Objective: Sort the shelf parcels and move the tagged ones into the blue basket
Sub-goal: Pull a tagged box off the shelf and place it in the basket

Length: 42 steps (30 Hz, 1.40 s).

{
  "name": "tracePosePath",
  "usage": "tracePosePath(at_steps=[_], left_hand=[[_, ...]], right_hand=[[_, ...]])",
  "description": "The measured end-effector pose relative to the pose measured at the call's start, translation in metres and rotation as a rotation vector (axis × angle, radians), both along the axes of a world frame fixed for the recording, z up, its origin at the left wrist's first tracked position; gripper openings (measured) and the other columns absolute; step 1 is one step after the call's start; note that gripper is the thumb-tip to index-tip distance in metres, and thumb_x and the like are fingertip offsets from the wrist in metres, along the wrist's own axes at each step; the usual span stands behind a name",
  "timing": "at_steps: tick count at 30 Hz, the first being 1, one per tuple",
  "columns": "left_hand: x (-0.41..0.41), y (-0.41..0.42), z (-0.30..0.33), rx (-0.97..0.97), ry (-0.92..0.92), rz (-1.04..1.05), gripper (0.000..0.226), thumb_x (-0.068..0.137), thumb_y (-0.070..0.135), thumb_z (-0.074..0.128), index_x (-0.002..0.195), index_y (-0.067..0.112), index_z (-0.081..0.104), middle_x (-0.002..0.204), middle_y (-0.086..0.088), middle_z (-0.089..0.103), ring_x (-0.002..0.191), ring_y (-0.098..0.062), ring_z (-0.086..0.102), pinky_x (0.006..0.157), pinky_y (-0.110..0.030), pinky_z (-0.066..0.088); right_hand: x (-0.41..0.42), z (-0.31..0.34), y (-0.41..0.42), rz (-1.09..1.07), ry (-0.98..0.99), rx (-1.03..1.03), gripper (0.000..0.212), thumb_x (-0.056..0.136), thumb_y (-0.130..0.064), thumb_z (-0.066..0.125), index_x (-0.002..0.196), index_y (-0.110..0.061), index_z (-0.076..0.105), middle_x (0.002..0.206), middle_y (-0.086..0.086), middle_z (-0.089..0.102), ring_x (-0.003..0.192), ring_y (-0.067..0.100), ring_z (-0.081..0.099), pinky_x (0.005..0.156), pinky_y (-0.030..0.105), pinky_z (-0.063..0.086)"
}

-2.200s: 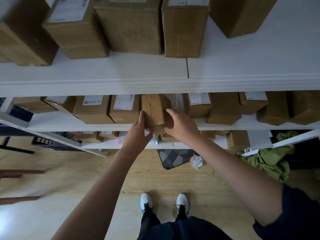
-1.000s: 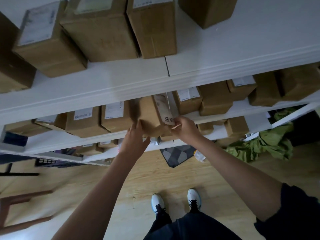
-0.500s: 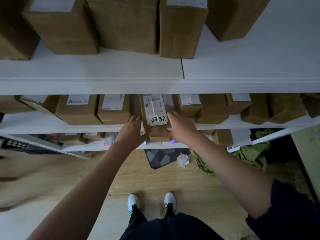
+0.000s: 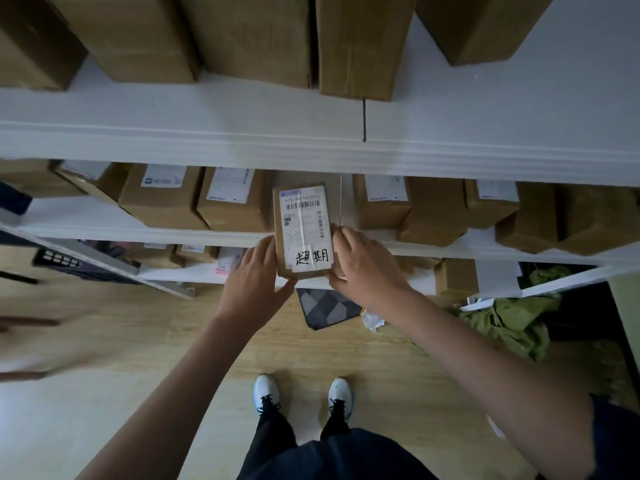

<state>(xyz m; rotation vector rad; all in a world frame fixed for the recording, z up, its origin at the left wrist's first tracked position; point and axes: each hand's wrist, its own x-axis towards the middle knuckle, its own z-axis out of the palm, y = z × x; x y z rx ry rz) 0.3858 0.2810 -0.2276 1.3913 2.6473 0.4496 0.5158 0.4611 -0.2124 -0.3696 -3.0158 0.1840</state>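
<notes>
A small brown parcel (image 4: 304,230) is held at the front edge of the middle shelf (image 4: 104,226). Its top carries a white shipping label and a white tag with handwritten black characters, facing up. My left hand (image 4: 254,275) grips its left side and near corner. My right hand (image 4: 363,263) grips its right side. Other brown parcels (image 4: 232,199) with plain labels stand in a row on the same shelf. No blue basket shows in this view.
Large cardboard boxes (image 4: 249,32) sit on the top shelf (image 4: 485,133). A lower shelf (image 4: 194,271) holds more small parcels. On the wooden floor lie a grey patterned mat (image 4: 327,306), crumpled paper (image 4: 372,320) and green cloth (image 4: 512,320). A dark crate (image 4: 59,259) is at left.
The parcel was turned over in both hands so its label and handwritten tag now face up, and it has come slightly forward out of the row.
</notes>
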Motion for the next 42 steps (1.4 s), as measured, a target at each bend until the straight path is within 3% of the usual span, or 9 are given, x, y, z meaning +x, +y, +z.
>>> tracePosePath(at_steps=[3,10,17,23,27,31,34,42], left_hand=[[0.027,-0.029,0.008,0.051,0.006,0.042,0.074,0.085,0.050,0.065,0.144,0.013,0.040,0.142,-0.004,0.047,0.125,-0.022,0.051,0.096,-0.040,0.052],[0.046,-0.114,0.019,0.086,0.031,0.150,0.070,0.084,0.047,0.068,0.141,0.012,0.048,0.142,-0.005,0.048,0.128,-0.024,0.050,0.099,-0.042,0.051],[0.006,-0.236,0.038,0.080,0.079,0.337,0.073,0.081,0.047,0.070,0.143,0.014,0.047,0.142,-0.003,0.049,0.125,-0.024,0.052,0.094,-0.039,0.051],[-0.042,-0.366,0.059,0.038,0.128,0.522,0.074,0.081,0.047,0.067,0.144,0.014,0.045,0.141,-0.003,0.050,0.123,-0.023,0.054,0.092,-0.037,0.049],[-0.077,-0.450,0.071,0.012,0.177,0.610,0.075,0.082,0.050,0.062,0.145,0.013,0.043,0.139,-0.004,0.052,0.119,-0.024,0.056,0.090,-0.035,0.050],[-0.116,-0.519,0.075,0.008,0.172,0.704,0.078,0.086,0.054,0.057,0.150,0.017,0.034,0.146,0.000,0.046,0.127,-0.021,0.049,0.098,-0.034,0.045],[-0.155,-0.558,0.073,0.029,0.138,0.760,0.077,0.087,0.057,0.052,0.152,0.022,0.029,0.150,0.004,0.040,0.131,-0.019,0.046,0.102,-0.035,0.045],[-0.337,-0.613,0.080,0.087,0.115,0.752,0.077,0.086,0.055,0.052,0.153,0.024,0.030,0.149,0.004,0.042,0.131,-0.020,0.046,0.101,-0.040,0.048]], right_hand=[[0.019,0.014,-0.021,0.044,0.012,-0.021,0.074,0.080,-0.043,0.076,0.135,-0.002,0.048,0.122,0.010,0.057,0.106,0.024,0.060,0.077,0.036,0.056],[0.011,0.027,-0.094,0.151,-0.021,-0.098,0.087,0.081,-0.044,0.074,0.147,-0.001,0.038,0.136,0.012,0.052,0.110,0.024,0.062,0.085,0.036,0.057],[-0.063,0.048,-0.204,0.281,-0.061,-0.099,0.080,0.075,-0.046,0.079,0.136,-0.004,0.049,0.124,0.008,0.059,0.083,0.021,0.068,0.059,0.029,0.053],[-0.147,0.058,-0.330,0.432,-0.028,-0.137,0.065,0.089,-0.046,0.065,0.139,-0.011,0.042,0.128,0.004,0.050,0.101,0.024,0.062,0.075,0.033,0.053],[-0.200,0.066,-0.413,0.507,0.003,-0.132,0.071,0.090,-0.051,0.063,0.145,-0.012,0.038,0.133,0.003,0.051,0.109,0.021,0.060,0.081,0.031,0.052],[-0.257,0.070,-0.483,0.571,0.007,-0.149,0.074,0.090,-0.053,0.059,0.148,-0.015,0.035,0.135,0.000,0.049,0.109,0.021,0.062,0.075,0.036,0.056],[-0.306,0.070,-0.521,0.623,0.009,-0.144,0.072,0.091,-0.055,0.055,0.148,-0.017,0.033,0.135,-0.002,0.048,0.106,0.019,0.063,0.073,0.032,0.053],[-0.491,0.070,-0.575,0.656,0.080,-0.254,0.083,0.089,-0.047,0.066,0.154,-0.016,0.026,0.137,-0.002,0.047,0.112,0.018,0.060,0.080,0.032,0.054]])
